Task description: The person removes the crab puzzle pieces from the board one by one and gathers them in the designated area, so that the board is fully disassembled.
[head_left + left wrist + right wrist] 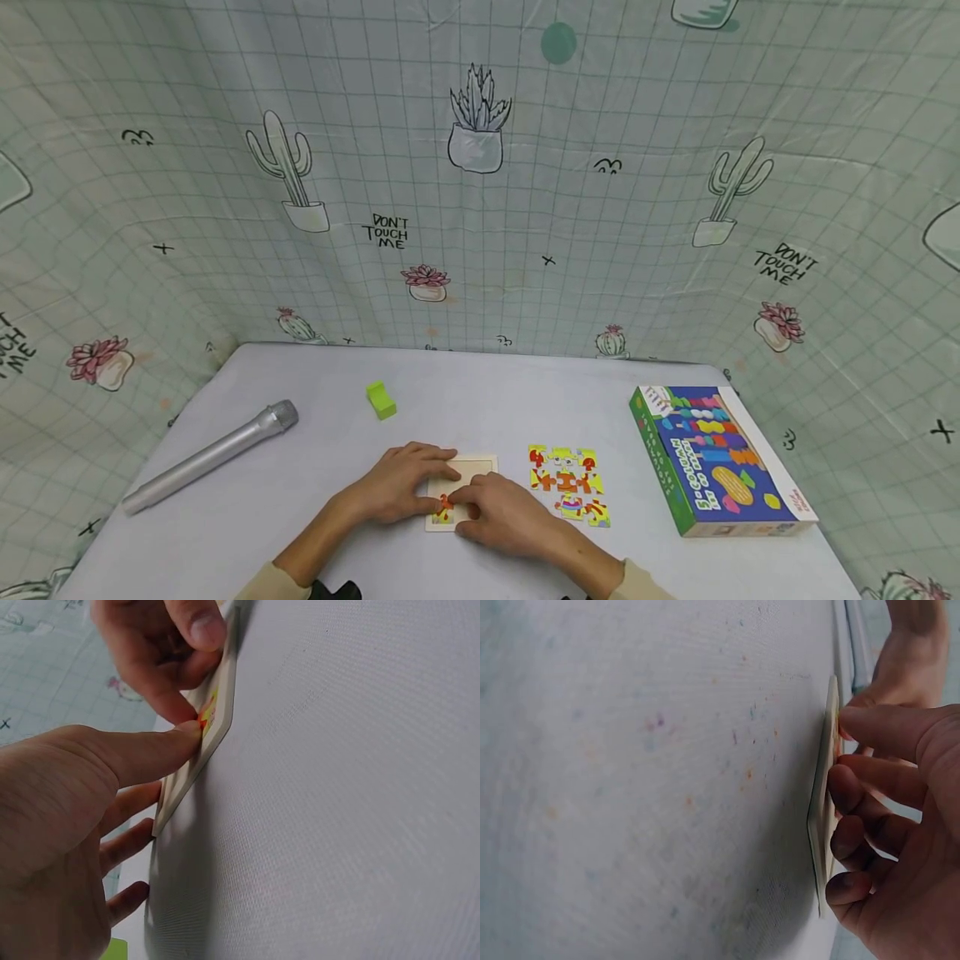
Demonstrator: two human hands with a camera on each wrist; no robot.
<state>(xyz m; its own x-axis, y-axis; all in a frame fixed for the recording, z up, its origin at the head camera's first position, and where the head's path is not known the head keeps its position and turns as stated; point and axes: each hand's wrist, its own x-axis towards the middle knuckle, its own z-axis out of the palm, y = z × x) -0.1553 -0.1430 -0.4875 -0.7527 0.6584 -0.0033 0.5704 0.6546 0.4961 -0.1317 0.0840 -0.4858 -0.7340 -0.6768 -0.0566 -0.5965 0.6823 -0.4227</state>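
Note:
A shallow pale jigsaw tray (480, 464) lies on the table between both hands, with a red and yellow puzzle piece (444, 514) in its near left corner. My left hand (401, 485) reaches in from the left. Its straight thumb (161, 754) presses on the piece while spread fingers rest at the tray's edge. From the right, my right hand (506, 512) touches the same piece with its index fingertip. Its thumb stands apart near the tray's front, and the other fingers bend loosely over the tray (817, 825). Right of the tray lie several matching puzzle pieces (567, 483).
A silver microphone (210, 458) lies at the left. Toward the back sits a small bright green block (382, 401). A colourful game box (720, 458) is at the right. Patterned cloth (480, 208) hangs behind the white table (315, 375).

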